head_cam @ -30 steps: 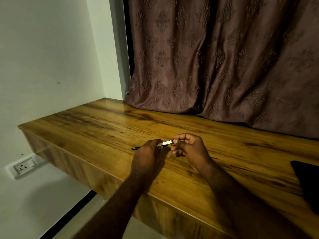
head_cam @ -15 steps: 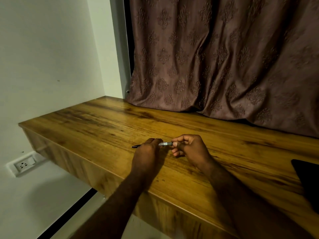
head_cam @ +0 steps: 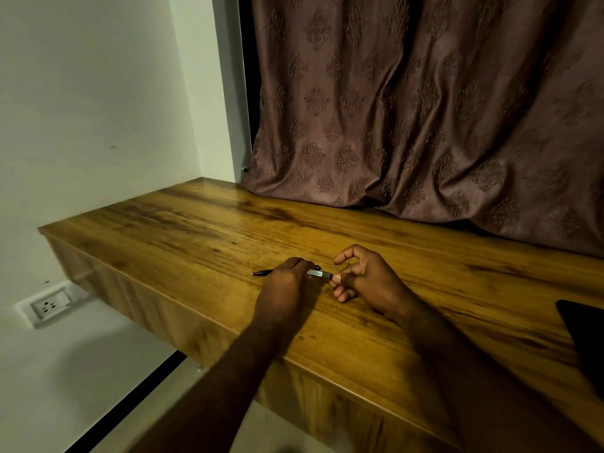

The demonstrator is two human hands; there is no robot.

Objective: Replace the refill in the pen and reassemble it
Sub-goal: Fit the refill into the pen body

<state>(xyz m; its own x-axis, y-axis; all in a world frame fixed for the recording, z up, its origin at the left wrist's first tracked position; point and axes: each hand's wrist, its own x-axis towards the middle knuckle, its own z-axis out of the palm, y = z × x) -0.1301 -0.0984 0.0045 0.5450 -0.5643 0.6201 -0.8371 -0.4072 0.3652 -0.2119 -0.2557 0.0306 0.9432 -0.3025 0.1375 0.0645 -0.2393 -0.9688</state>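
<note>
A slim pen [head_cam: 318, 273] lies level just above the wooden desk [head_cam: 202, 223], its dark tip pointing left and its silver barrel end pointing right. My left hand [head_cam: 287, 279] is closed over the pen's middle, hiding that part. My right hand [head_cam: 362, 276] sits at the silver end, lower fingers touching the barrel's end. Its thumb and forefinger are raised and pinched on something small and dark; I cannot tell what it is. No separate refill is visible.
A brown patterned curtain [head_cam: 425, 109] hangs behind the desk. A dark flat object [head_cam: 585, 335] lies at the desk's right edge. The desk's front edge runs below my forearms. A wall socket [head_cam: 49, 305] sits low on the left wall.
My right thumb and forefinger have lifted off the silver end and risen slightly. The left hand and pen have stayed in place.
</note>
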